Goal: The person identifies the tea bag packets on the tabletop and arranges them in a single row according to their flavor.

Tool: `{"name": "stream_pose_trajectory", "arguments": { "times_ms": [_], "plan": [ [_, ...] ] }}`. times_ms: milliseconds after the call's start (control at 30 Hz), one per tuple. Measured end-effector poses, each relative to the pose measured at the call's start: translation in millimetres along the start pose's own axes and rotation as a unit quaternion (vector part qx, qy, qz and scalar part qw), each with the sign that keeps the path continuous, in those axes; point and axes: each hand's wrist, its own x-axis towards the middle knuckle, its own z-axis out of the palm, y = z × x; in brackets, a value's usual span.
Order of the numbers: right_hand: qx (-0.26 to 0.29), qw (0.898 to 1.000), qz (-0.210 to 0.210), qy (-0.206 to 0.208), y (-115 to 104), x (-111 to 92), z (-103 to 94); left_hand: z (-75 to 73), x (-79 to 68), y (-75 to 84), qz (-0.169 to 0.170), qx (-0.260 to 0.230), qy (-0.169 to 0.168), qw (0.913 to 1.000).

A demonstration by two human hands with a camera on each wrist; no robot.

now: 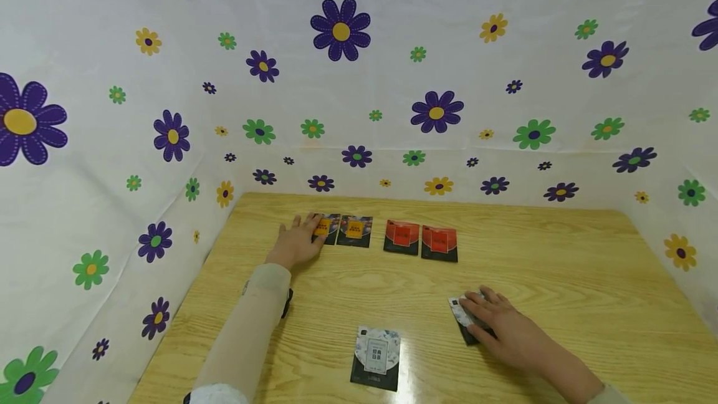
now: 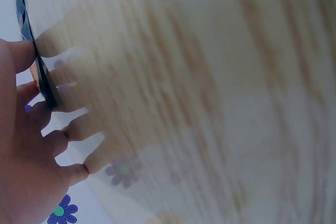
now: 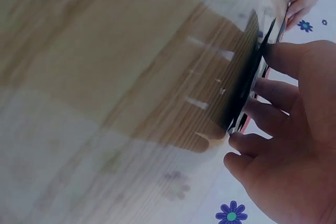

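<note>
In the head view my left hand [image 1: 294,243] reaches to the far left of the table, its fingers spread. Its thumb and nearest fingertips touch a dark packet with an orange label [image 1: 323,228]; the left wrist view shows that packet [image 2: 46,85] edge-on under the fingers. A matching orange-labelled packet [image 1: 355,230] lies just to its right. At the front right my right hand [image 1: 505,329] holds a white-and-black packet [image 1: 461,317], thumb and fingers at its edges. In the right wrist view one end of this packet [image 3: 254,77] shows slightly above its reflection; the hand covers part of it.
Two red-and-black packets [image 1: 401,237] lie side by side at the back middle. Another white-and-black packet [image 1: 376,359] lies at the front, between my arms. The glossy wood-grain table [image 1: 538,248] meets flower-patterned sheeting [image 1: 387,80] at its back and sides.
</note>
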Motion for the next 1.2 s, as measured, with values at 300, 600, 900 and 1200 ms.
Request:
{"name": "stream_pose_trajectory", "arguments": {
  "times_ms": [300,600,900,1200],
  "plan": [
    [0.001,0.999,0.031,0.025,8,2,2.2,0.0,-1.4,1.5,0.004,0.003,0.005,1.0],
    [-0.017,0.997,0.052,0.056,20,7,3.0,0.0,-4.9,3.4,0.004,0.002,0.011,0.9999],
    [-0.034,0.995,0.054,0.079,34,16,-1.8,0.0,-2.9,2.8,0.003,0.005,0.011,0.9999],
    [-0.046,0.993,0.065,0.09,46,31,-9.2,0.1,-4.4,4.3,0.0,0.007,0.01,0.9999]
  ]
}}
